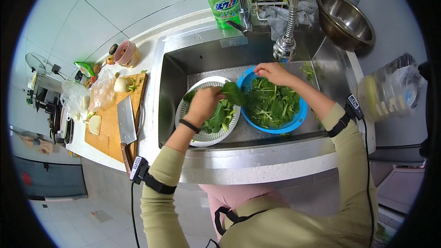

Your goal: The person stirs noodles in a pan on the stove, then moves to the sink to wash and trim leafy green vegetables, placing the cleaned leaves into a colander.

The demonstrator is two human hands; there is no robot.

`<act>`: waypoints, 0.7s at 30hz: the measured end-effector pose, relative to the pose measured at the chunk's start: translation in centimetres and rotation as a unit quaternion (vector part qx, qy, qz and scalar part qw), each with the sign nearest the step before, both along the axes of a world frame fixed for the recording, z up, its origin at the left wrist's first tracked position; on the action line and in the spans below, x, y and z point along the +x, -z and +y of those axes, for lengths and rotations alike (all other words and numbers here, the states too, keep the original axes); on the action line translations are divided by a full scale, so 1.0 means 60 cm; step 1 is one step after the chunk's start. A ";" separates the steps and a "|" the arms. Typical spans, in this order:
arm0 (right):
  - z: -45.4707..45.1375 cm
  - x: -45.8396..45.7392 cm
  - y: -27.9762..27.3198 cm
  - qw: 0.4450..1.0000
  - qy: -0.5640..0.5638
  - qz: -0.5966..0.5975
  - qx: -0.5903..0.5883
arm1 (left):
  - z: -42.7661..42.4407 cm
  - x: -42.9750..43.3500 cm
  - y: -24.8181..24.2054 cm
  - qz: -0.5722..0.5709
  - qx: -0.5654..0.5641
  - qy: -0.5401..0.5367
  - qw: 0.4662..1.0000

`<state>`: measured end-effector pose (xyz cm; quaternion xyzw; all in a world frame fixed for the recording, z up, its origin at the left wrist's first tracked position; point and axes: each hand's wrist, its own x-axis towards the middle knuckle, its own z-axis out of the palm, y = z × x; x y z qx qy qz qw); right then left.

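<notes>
In the sink a white plastic colander [235,120] holding leafy greens stands left of a blue plastic basin [302,110], which also has leafy greens [275,106] in it. My left hand [206,101] is above the colander, its fingers closed on a leafy green [232,93] that reaches towards the basin. Over the basin's far rim is my right hand [273,73], fingers bent and close together; whether something small is between them cannot be told. A faucet with a flexible metal spout [285,46] hangs just beyond that hand.
Left of the sink, a cleaver [126,119] lies on a wooden cutting board [106,141] with a white turnip-like vegetable [121,85] and plastic bags. A green detergent bottle [222,1] stands behind the sink. Metal bowls [344,20] rest at the back right corner, near a plastic container [386,93].
</notes>
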<state>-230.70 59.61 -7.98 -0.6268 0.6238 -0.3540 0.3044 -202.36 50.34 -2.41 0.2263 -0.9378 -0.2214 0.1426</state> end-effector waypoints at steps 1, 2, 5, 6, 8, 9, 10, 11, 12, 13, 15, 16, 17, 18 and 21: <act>0.003 -0.005 0.017 0.993 -0.020 0.110 0.037 | -0.009 0.022 -0.003 -0.084 0.001 -0.036 0.996; 0.009 -0.004 0.035 0.975 -0.049 0.209 0.055 | -0.016 0.045 -0.005 -0.131 -0.031 -0.032 0.990; 0.023 0.005 0.069 0.932 -0.056 0.332 0.132 | -0.013 0.082 0.006 -0.246 -0.150 -0.078 0.955; 0.021 0.004 0.070 0.927 -0.060 0.316 0.193 | -0.010 0.082 0.011 -0.242 -0.139 -0.085 0.956; 0.015 0.000 0.062 0.932 -0.092 0.244 0.252 | 0.001 0.073 0.019 -0.195 -0.107 -0.066 0.973; 0.014 0.001 0.056 0.942 -0.081 0.238 0.223 | 0.004 0.064 0.018 -0.138 -0.119 -0.057 0.982; 0.010 -0.004 0.043 0.950 -0.092 0.199 0.224 | 0.007 0.052 0.014 -0.144 -0.092 -0.048 0.984; 0.009 -0.006 0.032 0.949 -0.097 0.170 0.247 | 0.014 0.039 0.012 -0.112 -0.104 -0.038 0.987; 0.006 -0.006 0.023 0.960 -0.117 0.054 0.249 | 0.020 0.026 0.010 -0.104 -0.075 -0.027 0.991; 0.005 -0.007 0.014 0.958 -0.134 -0.062 0.246 | 0.023 0.012 0.009 -0.070 -0.061 -0.013 0.996; 0.004 -0.006 0.001 0.929 -0.159 -0.232 0.242 | 0.028 -0.020 0.014 -0.010 0.010 0.023 1.000; 0.005 -0.004 -0.003 0.912 -0.170 -0.284 0.244 | 0.026 -0.035 0.020 -0.001 0.055 0.024 0.998; 0.007 -0.001 -0.004 0.888 -0.188 -0.342 0.244 | 0.026 -0.048 0.029 0.016 0.096 0.029 0.995; 0.007 0.002 -0.006 0.870 -0.179 -0.370 0.273 | 0.026 -0.062 0.042 0.003 0.145 0.010 0.989; 0.004 0.017 -0.010 0.858 -0.189 -0.419 0.230 | 0.033 -0.093 0.068 0.016 0.368 -0.009 0.930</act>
